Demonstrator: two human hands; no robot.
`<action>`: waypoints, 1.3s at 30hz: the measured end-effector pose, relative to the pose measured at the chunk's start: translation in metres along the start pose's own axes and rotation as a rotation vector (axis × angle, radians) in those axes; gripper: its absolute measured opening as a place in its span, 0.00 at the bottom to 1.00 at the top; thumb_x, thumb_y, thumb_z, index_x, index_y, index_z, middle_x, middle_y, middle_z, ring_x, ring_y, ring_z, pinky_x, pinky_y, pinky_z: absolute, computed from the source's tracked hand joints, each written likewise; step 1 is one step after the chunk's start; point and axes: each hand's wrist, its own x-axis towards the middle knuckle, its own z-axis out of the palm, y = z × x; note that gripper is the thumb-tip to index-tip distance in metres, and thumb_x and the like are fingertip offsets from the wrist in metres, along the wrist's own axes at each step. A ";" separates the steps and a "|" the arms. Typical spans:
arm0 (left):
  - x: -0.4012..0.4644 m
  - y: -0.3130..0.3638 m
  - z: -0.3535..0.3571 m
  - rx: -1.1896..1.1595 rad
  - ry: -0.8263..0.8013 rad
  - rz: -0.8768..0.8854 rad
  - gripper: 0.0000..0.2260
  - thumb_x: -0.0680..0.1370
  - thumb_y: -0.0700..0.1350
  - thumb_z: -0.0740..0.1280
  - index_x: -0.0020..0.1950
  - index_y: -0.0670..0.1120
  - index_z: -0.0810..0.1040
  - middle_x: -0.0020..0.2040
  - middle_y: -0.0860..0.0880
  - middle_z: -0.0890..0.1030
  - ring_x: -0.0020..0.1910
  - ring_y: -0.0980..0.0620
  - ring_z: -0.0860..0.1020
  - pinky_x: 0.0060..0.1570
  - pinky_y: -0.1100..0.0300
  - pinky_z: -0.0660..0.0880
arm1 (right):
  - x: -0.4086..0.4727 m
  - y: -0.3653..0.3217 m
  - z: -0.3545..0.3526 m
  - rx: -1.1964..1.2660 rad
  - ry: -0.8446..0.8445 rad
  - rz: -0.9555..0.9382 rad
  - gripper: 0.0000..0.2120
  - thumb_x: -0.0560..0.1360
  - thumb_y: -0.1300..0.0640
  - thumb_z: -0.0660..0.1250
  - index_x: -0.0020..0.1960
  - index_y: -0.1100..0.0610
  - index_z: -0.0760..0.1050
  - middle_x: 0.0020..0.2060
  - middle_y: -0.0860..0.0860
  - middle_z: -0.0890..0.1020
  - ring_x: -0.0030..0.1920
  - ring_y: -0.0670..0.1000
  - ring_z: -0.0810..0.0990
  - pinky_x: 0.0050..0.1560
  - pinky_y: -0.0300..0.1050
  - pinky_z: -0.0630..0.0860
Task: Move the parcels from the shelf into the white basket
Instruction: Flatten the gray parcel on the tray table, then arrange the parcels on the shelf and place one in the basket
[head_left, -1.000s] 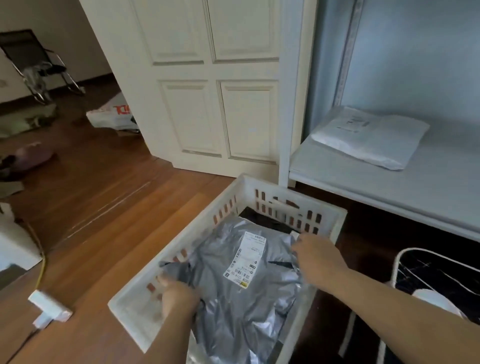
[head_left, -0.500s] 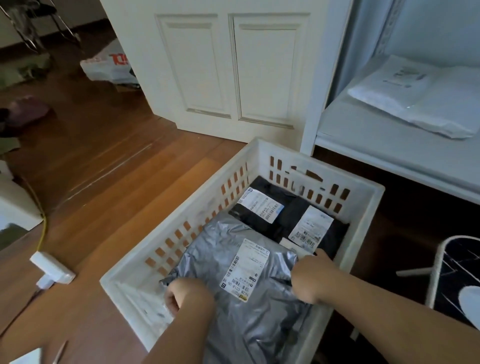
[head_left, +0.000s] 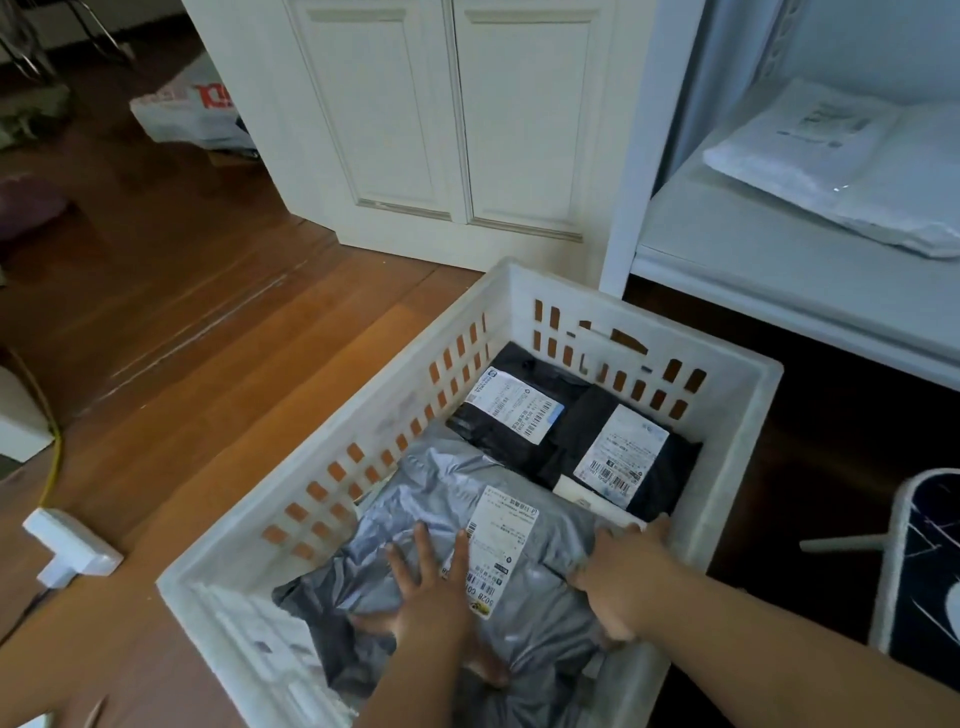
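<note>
I see shelf (head_left: 779, 260) at right, white parcel (head_left: 831, 166) lying on it. White basket (head_left: 322, 499) on wood floor below, left of shelf. Inside: two black parcels (head_left: 561, 415) at far end, grey parcel (head_left: 441, 519) near end. My left hand (head_left: 431, 597) flat, fingers spread, pressing grey parcel. My right hand (head_left: 618, 577) at its right edge; grip state cannot tell.

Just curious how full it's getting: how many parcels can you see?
4: a crinkled grey plastic parcel and two black parcels in the basket; a white one on the shelf. Others may hide underneath.
</note>
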 end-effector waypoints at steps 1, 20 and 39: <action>0.002 0.000 0.001 -0.013 -0.017 -0.002 0.66 0.58 0.60 0.80 0.70 0.64 0.25 0.67 0.49 0.18 0.66 0.36 0.21 0.53 0.16 0.48 | 0.003 -0.001 0.000 -0.019 -0.031 -0.013 0.32 0.78 0.45 0.62 0.78 0.48 0.52 0.76 0.62 0.55 0.73 0.68 0.55 0.63 0.80 0.49; -0.043 0.061 -0.091 0.192 0.323 0.180 0.31 0.70 0.59 0.72 0.68 0.46 0.70 0.67 0.46 0.71 0.63 0.45 0.73 0.59 0.49 0.75 | -0.071 0.064 -0.016 0.139 0.670 -0.087 0.20 0.82 0.45 0.51 0.59 0.57 0.75 0.55 0.58 0.77 0.58 0.58 0.72 0.64 0.56 0.64; -0.280 0.373 -0.083 -0.025 0.525 0.947 0.15 0.82 0.57 0.52 0.50 0.52 0.75 0.58 0.47 0.79 0.59 0.50 0.75 0.48 0.61 0.65 | -0.307 0.291 0.280 0.633 0.727 0.905 0.25 0.82 0.45 0.52 0.71 0.59 0.66 0.73 0.59 0.62 0.75 0.58 0.53 0.72 0.56 0.55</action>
